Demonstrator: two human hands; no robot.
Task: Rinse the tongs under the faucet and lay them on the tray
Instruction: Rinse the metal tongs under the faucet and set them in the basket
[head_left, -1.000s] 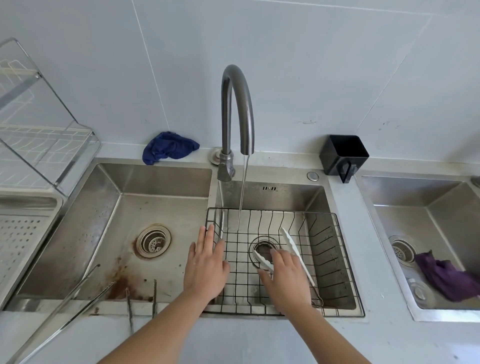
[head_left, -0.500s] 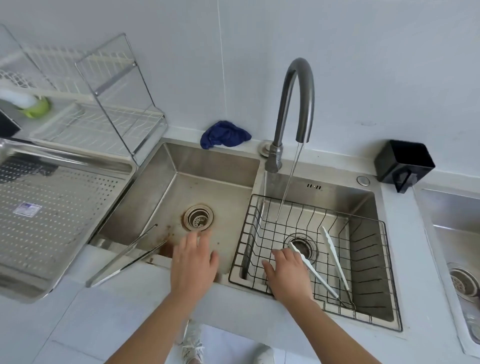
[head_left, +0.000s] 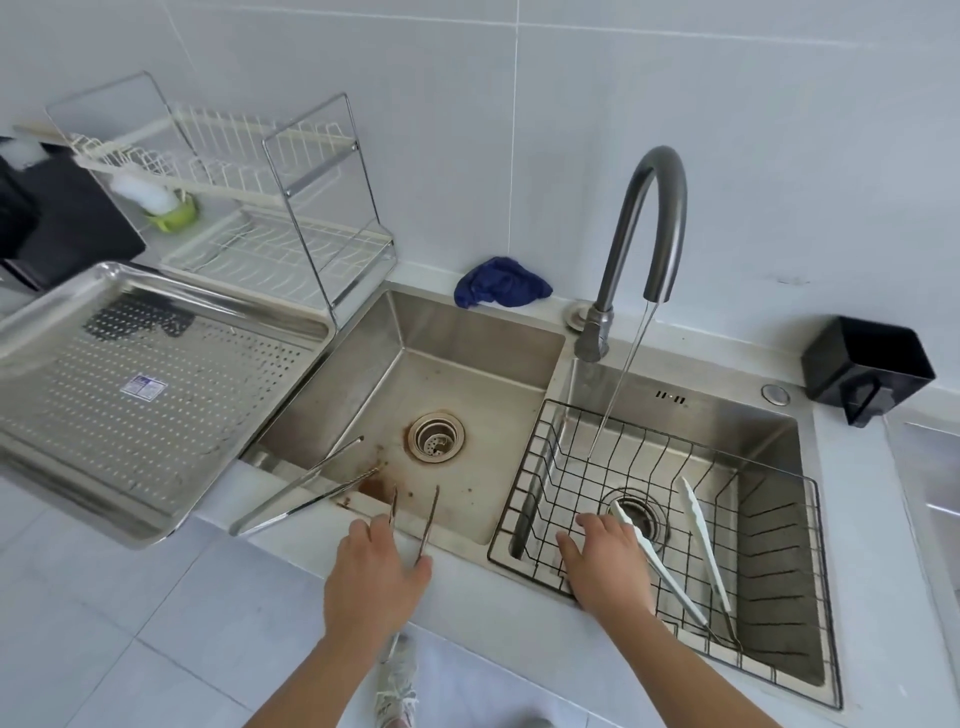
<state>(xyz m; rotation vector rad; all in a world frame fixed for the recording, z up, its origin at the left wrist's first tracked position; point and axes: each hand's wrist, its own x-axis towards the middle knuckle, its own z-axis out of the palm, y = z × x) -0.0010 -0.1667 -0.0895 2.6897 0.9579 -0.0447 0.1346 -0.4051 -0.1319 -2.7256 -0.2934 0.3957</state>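
Observation:
White tongs (head_left: 698, 545) lie spread in the black wire basket (head_left: 524, 493) in the right sink bowl. My right hand (head_left: 602, 566) rests flat in the basket, fingers straight, touching the left arm of the white tongs. Small metal tongs (head_left: 431, 512) lie over the front edge of the left bowl. My left hand (head_left: 374, 577) covers their near end with relaxed fingers. Long metal tongs (head_left: 306, 491) lie across the bowl's front left corner. The faucet (head_left: 644, 228) runs a thin stream into the basket. The perforated steel tray (head_left: 156, 415) sits on the left.
A dish rack (head_left: 270, 208) with a green brush stands behind the tray. A blue cloth (head_left: 498, 288) lies behind the left bowl (head_left: 363, 374). A black holder (head_left: 867, 369) sits on the counter at the right. A second sink starts at the far right edge.
My left hand moved left from the basket's rim to the small metal tongs at the sink's front edge. My right hand stayed in the basket by the white tongs. The view swung left.

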